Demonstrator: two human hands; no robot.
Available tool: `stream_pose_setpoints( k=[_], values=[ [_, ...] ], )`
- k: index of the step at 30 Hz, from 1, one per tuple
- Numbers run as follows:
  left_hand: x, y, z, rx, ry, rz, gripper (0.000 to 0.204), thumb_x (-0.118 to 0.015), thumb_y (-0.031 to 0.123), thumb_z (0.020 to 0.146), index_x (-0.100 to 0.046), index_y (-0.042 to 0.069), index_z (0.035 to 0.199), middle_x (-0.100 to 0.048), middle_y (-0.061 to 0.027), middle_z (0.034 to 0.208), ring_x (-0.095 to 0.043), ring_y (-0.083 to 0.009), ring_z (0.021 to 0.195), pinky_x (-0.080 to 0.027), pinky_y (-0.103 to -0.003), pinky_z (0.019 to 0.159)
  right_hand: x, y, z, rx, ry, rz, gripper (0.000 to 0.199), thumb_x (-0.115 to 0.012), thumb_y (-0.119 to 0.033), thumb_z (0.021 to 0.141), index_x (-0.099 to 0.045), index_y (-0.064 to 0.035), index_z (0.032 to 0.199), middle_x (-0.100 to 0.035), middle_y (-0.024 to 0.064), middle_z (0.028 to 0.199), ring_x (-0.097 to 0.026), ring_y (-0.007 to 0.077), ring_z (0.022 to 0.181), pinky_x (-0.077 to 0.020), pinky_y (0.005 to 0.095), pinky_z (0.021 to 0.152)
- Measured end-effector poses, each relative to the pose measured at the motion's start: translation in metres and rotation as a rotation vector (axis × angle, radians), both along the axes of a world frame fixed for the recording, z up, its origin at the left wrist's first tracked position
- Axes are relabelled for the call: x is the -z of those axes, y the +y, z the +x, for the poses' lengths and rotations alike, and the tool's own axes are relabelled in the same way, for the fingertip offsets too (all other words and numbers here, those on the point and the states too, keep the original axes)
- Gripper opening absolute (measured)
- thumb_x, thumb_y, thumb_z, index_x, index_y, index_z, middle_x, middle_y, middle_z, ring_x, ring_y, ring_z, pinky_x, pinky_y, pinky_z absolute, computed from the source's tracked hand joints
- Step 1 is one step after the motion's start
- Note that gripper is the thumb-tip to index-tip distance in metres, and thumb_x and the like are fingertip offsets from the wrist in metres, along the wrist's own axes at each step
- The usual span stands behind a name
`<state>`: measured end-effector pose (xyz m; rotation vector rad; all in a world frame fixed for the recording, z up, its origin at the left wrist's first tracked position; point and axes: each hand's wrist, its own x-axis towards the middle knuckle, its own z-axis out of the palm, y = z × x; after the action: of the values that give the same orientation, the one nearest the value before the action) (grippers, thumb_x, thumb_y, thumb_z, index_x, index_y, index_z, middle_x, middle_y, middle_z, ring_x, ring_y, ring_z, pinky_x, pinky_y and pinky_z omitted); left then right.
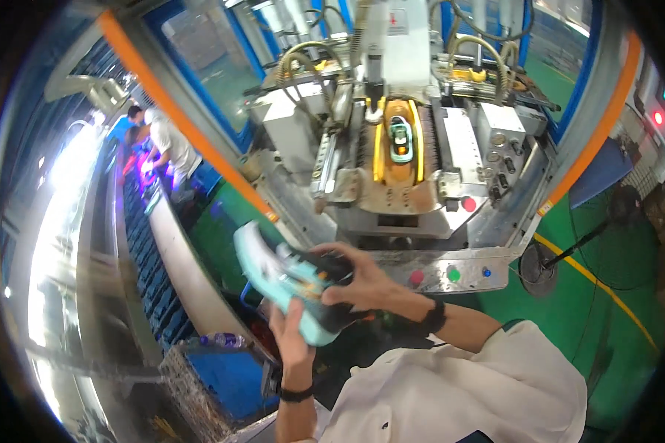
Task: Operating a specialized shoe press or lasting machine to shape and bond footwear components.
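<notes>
A mint-green, white and black sports shoe (287,277) is held tilted in front of my body, left of the machine's front panel. My left hand (294,338) grips its lower edge from below, the thumb lying along its side. Around the black end of the shoe my right hand (363,282) is closed, fingers above and thumb on the side. Beyond my hands a second shoe (400,140), also mint-green and dark, sits in the machine's bed (400,193) between two yellow strips.
Red, green (454,275) and blue buttons line the machine's front panel (469,267). To the left runs a conveyor (171,244), with a blue-topped box (225,380) and a bottle (225,340) near me. Farther along, a person (168,144) works beside it. A stand (543,266) is on the right.
</notes>
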<state>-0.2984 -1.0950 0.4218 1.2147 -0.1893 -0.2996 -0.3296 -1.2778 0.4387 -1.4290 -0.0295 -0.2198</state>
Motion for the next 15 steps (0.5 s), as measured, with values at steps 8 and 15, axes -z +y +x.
stream_pose_setpoints(
  k=[8,15],
  values=[
    [0.041,-0.268,0.113,0.421,-0.065,0.249,0.074,-0.062,0.036,0.096,-0.03,-0.007,0.147,-0.055,-0.0152,0.13,-0.061,-0.0211,0.107,-0.049,-0.033,0.091,0.011,-0.209,-0.068,0.831,0.106,-0.045,0.061,-0.076,-0.01,0.065,-0.058,-0.0018,0.122,-0.063,0.0061,0.106,-0.059,0.0133,0.096,-0.0479,0.0277,0.089],
    [0.143,-0.454,0.222,0.171,-0.38,0.832,0.099,-0.078,0.041,0.076,-0.03,-0.016,0.141,-0.055,-0.0278,0.128,-0.057,-0.0345,0.115,-0.047,-0.039,0.097,0.0,-0.267,-0.111,1.251,0.125,-0.208,0.055,-0.07,-0.004,0.068,-0.058,-0.0013,0.121,-0.061,0.0052,0.107,-0.058,0.0138,0.096,-0.0466,0.027,0.089]
  ],
)
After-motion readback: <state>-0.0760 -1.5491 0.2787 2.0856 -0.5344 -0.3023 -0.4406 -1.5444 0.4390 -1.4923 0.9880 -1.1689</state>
